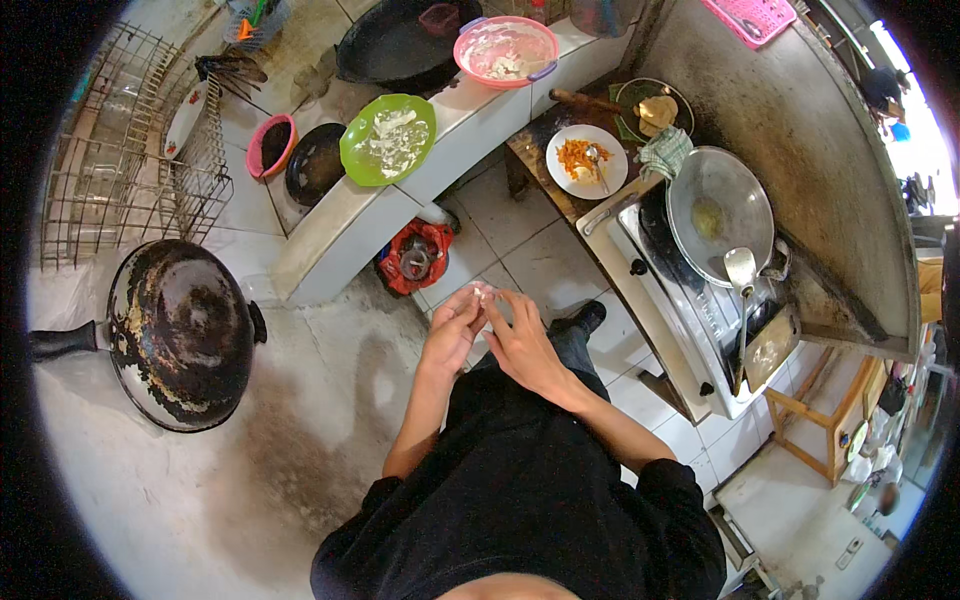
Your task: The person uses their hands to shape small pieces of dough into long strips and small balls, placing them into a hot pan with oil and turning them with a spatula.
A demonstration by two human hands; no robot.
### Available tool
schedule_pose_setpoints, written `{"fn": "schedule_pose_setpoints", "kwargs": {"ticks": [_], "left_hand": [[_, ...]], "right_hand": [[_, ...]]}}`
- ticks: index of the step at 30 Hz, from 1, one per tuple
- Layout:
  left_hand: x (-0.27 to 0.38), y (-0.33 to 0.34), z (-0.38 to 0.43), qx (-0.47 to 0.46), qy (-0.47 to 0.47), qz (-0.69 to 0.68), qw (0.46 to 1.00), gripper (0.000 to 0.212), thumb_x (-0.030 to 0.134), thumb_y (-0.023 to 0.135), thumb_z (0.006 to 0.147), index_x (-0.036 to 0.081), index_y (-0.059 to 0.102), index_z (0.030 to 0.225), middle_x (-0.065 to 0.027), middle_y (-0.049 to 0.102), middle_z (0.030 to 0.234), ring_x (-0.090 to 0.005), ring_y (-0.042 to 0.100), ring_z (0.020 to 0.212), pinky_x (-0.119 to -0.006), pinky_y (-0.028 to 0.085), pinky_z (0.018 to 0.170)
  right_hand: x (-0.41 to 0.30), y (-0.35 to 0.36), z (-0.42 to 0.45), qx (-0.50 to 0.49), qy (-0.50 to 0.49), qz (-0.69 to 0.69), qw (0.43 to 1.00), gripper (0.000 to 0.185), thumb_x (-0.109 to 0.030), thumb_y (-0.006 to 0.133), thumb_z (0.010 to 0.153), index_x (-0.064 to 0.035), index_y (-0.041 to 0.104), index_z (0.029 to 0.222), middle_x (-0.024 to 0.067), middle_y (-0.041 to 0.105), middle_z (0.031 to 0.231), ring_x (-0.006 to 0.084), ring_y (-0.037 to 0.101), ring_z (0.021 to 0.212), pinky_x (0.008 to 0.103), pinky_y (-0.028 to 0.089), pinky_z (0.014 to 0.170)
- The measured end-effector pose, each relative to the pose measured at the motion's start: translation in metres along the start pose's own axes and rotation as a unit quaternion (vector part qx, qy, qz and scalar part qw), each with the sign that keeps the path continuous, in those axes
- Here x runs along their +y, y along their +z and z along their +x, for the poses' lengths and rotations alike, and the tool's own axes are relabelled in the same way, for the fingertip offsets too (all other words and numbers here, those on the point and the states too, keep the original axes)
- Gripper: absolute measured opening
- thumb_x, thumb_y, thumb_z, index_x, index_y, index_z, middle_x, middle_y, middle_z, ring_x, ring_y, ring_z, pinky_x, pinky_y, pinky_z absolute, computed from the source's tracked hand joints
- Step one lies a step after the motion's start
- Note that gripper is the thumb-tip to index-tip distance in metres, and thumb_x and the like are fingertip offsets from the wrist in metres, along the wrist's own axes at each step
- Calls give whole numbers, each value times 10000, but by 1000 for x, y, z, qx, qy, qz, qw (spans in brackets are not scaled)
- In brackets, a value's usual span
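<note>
My left hand [451, 330] and my right hand [523, 341] meet in front of my body, fingertips together. White, floury dough [480, 291] coats the touching fingertips; whether a loose piece is pinched between them is unclear. Above them, a green plastic bowl [388, 140] with white floury residue rests on the tiled ledge. Farther along that ledge is a pink basin [506, 52], also smeared with white dough. To the right, a wok [720, 214] with a little oil in it sits on the gas stove [675, 277].
A spatula [741, 300] lies across the stove's front. Beside the stove, a white plate [587, 161] holds shredded orange food and a spoon. A red-lined bin [415, 255] stands on the floor below the ledge. At left are a lidded pan [184, 337] and a wire rack [135, 150].
</note>
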State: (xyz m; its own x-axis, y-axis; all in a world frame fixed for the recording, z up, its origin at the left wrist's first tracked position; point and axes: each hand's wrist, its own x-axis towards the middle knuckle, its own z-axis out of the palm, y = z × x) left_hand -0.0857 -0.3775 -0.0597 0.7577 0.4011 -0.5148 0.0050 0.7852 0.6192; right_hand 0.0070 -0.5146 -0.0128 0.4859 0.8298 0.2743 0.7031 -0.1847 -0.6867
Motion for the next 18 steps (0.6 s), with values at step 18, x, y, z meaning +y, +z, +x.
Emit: {"fn": "schedule_pose_setpoints", "kwargs": {"ticks": [18], "left_hand": [[25, -14, -25, -58, 25, 118, 991, 210, 109, 618, 949, 0, 582, 1125, -77, 637, 1042, -158, 646, 907, -281, 533, 768]], "right_hand": [[-34, 24, -9, 40, 80, 114, 989, 464, -57, 649, 857, -37, 484, 1290, 242, 456, 1238, 393, 588, 949, 438, 504, 812]]}}
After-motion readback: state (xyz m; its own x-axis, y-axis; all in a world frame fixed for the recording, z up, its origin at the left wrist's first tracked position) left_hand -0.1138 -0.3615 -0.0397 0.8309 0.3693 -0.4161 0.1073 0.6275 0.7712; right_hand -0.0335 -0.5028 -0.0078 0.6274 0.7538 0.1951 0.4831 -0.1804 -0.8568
